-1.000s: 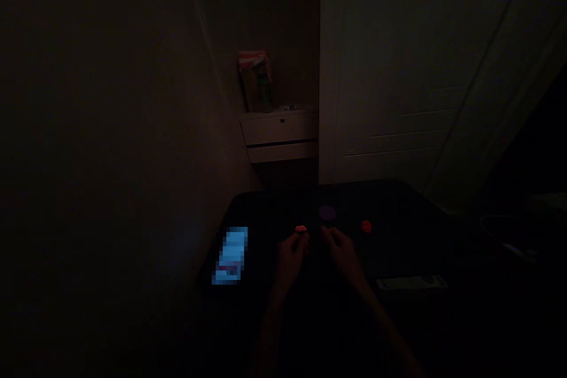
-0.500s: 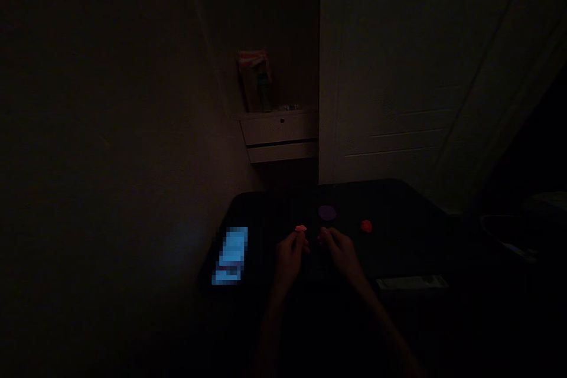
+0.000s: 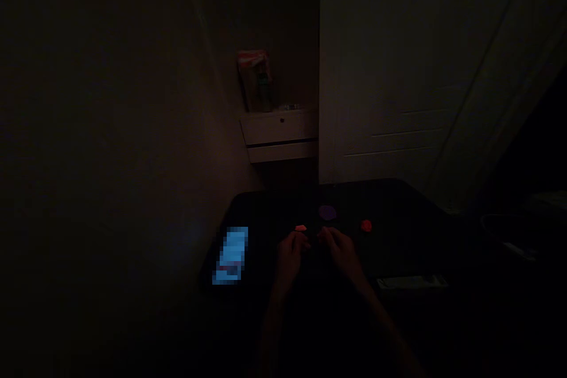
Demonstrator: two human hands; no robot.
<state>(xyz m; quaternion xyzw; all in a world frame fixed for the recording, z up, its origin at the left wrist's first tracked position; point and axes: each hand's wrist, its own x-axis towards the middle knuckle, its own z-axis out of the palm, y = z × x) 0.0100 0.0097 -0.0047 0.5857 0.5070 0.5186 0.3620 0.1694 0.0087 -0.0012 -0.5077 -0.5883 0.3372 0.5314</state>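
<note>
The room is very dark. My left hand (image 3: 290,257) and my right hand (image 3: 342,254) rest close together on a dark table (image 3: 398,201), fingers curled and pinched toward each other. What they pinch is hidden by the dark. A small orange-red piece (image 3: 300,228) lies just beyond my left fingertips. A purple round piece (image 3: 327,212) sits a little farther back. A red lump (image 3: 365,225) lies to the right of my right hand.
A lit blue phone screen (image 3: 231,255) glows at the table's left. A pale flat strip (image 3: 411,282) lies at the right. Behind the table is a small drawer unit (image 3: 280,136) with a packet (image 3: 253,80) on top, beside a pale door (image 3: 420,71).
Both hands have drawn slightly closer together near the orange-red piece. Nothing else has moved.
</note>
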